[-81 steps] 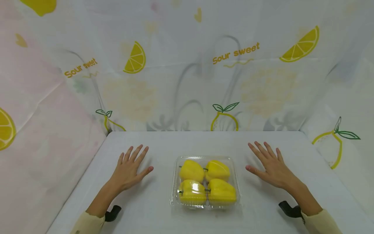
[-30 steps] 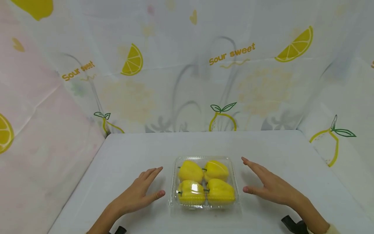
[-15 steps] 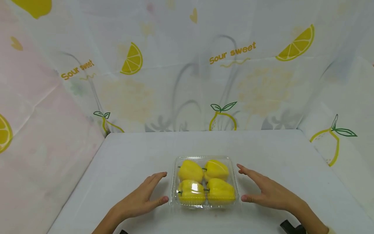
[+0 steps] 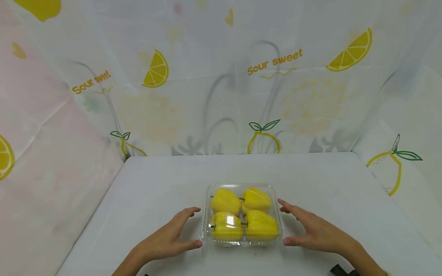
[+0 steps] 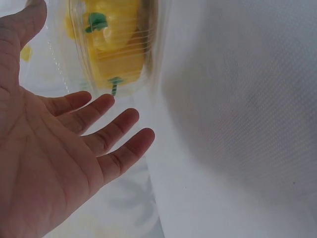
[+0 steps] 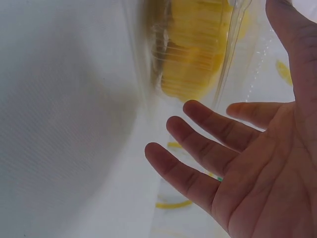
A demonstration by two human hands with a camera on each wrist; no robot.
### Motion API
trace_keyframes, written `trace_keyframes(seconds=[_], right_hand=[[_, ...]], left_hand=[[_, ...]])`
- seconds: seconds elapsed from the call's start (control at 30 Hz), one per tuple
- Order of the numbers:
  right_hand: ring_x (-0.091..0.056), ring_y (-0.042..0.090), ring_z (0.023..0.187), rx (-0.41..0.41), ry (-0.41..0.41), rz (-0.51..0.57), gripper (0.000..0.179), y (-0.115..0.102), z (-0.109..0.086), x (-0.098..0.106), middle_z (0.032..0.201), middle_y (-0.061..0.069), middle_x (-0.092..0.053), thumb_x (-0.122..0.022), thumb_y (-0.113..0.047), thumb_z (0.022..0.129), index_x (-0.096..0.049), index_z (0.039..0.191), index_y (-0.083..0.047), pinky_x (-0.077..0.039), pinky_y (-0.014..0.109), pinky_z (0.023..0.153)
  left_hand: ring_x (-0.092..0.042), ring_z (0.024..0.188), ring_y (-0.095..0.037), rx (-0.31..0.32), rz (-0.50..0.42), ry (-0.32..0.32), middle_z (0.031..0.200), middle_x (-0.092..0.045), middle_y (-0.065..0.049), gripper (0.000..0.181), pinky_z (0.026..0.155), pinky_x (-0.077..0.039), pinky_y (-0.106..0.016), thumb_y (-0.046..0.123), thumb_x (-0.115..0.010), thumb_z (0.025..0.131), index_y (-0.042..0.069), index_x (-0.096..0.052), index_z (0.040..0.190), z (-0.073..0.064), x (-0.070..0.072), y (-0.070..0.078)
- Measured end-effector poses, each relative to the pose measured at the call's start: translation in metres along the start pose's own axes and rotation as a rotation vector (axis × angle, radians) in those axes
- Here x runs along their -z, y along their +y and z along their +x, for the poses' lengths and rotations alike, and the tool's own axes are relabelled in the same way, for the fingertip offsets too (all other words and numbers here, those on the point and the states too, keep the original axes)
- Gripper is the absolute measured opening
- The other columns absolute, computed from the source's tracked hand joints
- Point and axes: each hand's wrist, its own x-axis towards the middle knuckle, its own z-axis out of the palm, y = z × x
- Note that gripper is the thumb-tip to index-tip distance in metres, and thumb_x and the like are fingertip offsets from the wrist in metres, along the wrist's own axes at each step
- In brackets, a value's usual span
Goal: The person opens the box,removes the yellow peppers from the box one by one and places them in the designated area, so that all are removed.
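Observation:
A clear plastic clamshell box [image 4: 243, 186] with a ribbed side wall stands on the white table, holding several yellow bell peppers [image 4: 261, 225] with green stems. To its left is my left hand [image 4: 169, 237], thumb and fingers spread beside the left wall. My right hand [image 4: 315, 232] mirrors it at the right wall, its fingertips right at the box's edge in the head view. In the left wrist view the palm [image 5: 49, 163] faces the box and its fingers are relaxed. The right wrist view shows the right fingers [image 6: 190, 178] likewise extended, with nothing between them and the thumb.
The white table [image 4: 165, 176] runs back to a fabric backdrop [image 4: 214, 96] printed with lemons and words. More printed cloth hangs at the left and right. Part of a black wrist mount [image 4: 340, 270] shows beneath the right forearm.
Both hands have come inward and nearer to the person, from wide apart above the table to either side of the box. The box and peppers have stayed in place.

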Motion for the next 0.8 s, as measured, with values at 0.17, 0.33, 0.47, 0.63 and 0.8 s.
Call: trace_keyframes(seconds=[0.17, 0.33, 0.47, 0.63, 0.8], right_hand=[[-0.054, 0.028, 0.123, -0.001, -0.01, 0.004, 0.091, 0.0, 0.001, -0.004, 0.14, 0.003, -0.052, -0.07, -0.054, 0.086, -0.022, 0.157, -0.026, -0.049, 0.053, 0.092], [-0.056, 0.024, 0.119, -0.008, -0.021, 0.017, 0.089, 0.002, 0.001, -0.006, 0.134, 0.001, -0.056, -0.068, -0.054, 0.087, -0.021, 0.157, -0.027, -0.051, 0.049, 0.089], [-0.057, 0.018, 0.117, 0.011, -0.044, 0.093, 0.087, 0.003, 0.004, -0.008, 0.132, 0.0, -0.057, -0.066, -0.049, 0.091, -0.018, 0.158, -0.022, -0.053, 0.04, 0.087], [-0.057, 0.013, 0.113, 0.027, -0.069, 0.169, 0.086, 0.004, 0.005, -0.009, 0.13, 0.002, -0.058, -0.066, -0.042, 0.094, -0.016, 0.158, -0.017, -0.054, 0.035, 0.085], [-0.058, 0.014, 0.112, 0.032, -0.074, 0.184, 0.087, 0.004, 0.005, -0.01, 0.128, 0.004, -0.059, -0.067, -0.04, 0.094, -0.016, 0.158, -0.014, -0.054, 0.034, 0.084]], left_hand=[[-0.04, 0.134, -0.026, -0.037, -0.033, -0.015, 0.148, -0.037, 0.001, 0.09, 0.102, -0.038, -0.058, 0.055, -0.075, 0.082, 0.017, -0.031, 0.15, 0.0, -0.002, -0.001], [-0.042, 0.132, -0.027, -0.045, -0.055, -0.029, 0.147, -0.038, 0.0, 0.093, 0.101, -0.039, -0.057, 0.054, -0.078, 0.079, 0.017, -0.031, 0.15, 0.002, -0.004, -0.002], [-0.044, 0.13, -0.026, -0.041, -0.057, -0.029, 0.146, -0.04, 0.0, 0.091, 0.101, -0.041, -0.056, 0.053, -0.078, 0.079, 0.017, -0.032, 0.149, 0.004, -0.006, -0.003], [-0.045, 0.129, -0.022, -0.058, -0.078, -0.024, 0.147, -0.039, 0.001, 0.089, 0.101, -0.043, -0.05, 0.049, -0.079, 0.08, 0.016, -0.032, 0.148, 0.007, -0.009, -0.004], [-0.047, 0.128, -0.022, -0.076, -0.11, -0.016, 0.147, -0.04, 0.001, 0.093, 0.1, -0.045, -0.046, 0.045, -0.084, 0.076, 0.015, -0.032, 0.148, 0.01, -0.01, -0.005]])
